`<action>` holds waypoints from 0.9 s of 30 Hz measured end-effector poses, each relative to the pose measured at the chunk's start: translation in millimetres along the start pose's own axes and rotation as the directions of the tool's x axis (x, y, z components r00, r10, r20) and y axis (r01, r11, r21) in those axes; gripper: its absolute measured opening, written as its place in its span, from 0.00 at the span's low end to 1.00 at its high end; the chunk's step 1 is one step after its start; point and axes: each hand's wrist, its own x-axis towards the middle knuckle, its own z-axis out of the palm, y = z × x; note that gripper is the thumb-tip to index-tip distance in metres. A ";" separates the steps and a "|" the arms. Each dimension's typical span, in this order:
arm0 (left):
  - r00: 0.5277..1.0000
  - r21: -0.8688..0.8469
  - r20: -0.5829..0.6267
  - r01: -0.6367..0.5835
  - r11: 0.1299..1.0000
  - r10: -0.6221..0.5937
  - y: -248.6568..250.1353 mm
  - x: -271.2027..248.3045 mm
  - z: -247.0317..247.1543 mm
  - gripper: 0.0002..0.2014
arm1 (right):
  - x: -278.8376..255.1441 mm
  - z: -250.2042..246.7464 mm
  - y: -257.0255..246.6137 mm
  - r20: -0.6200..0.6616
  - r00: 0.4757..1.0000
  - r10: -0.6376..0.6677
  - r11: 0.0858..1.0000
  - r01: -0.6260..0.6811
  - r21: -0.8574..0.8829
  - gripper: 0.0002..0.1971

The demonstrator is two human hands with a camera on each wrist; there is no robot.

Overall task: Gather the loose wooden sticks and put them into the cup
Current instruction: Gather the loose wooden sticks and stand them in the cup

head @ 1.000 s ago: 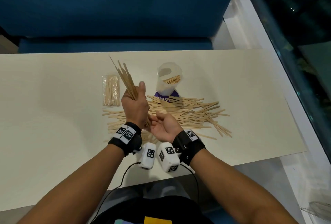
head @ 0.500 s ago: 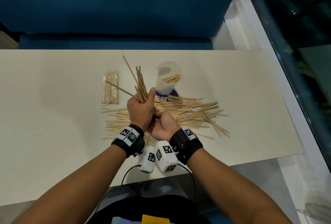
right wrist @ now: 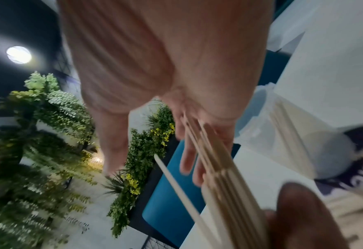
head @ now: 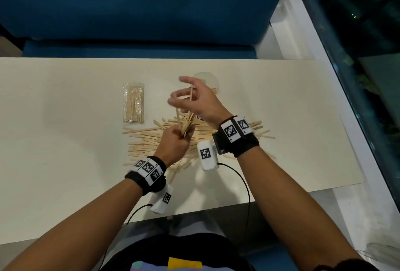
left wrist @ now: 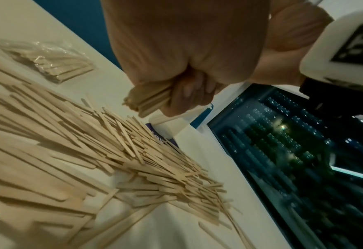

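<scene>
Sticks dominate the pale cream desk (head: 65,141): thin, flat, light wooden sticks (head: 151,138) lie in a loose heap spread across its middle, well short of being gathered. The left hand (head: 176,143) is clenched round a bundle of these sticks (left wrist: 148,99), gripping it near the lower ends so the tops fan upward, probably to keep them in one bunch that can be tipped in together. The right hand (head: 194,99) hovers above with its fingers (right wrist: 112,143) spread and relaxed against the upper ends of the bundle, seemingly squaring the splayed tips; they do not close round anything, though motion blur hides the exact contact. The translucent white plastic cup (head: 208,80) stands at the far edge of the heap, mostly hidden behind the right hand, with a few sticks leaning inside. A sealed clear plastic packet of more sticks (head: 133,103) lies flat to the left, apart from the pile, and looks no part of the job.
</scene>
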 end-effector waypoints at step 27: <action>0.937 -0.352 0.050 0.339 0.872 -0.345 -27.4 -8.8 -32.4 0.25 | -20.5 -35.3 -12.8 -0.287 0.947 -0.145 0.989 0.133 -0.063 0.07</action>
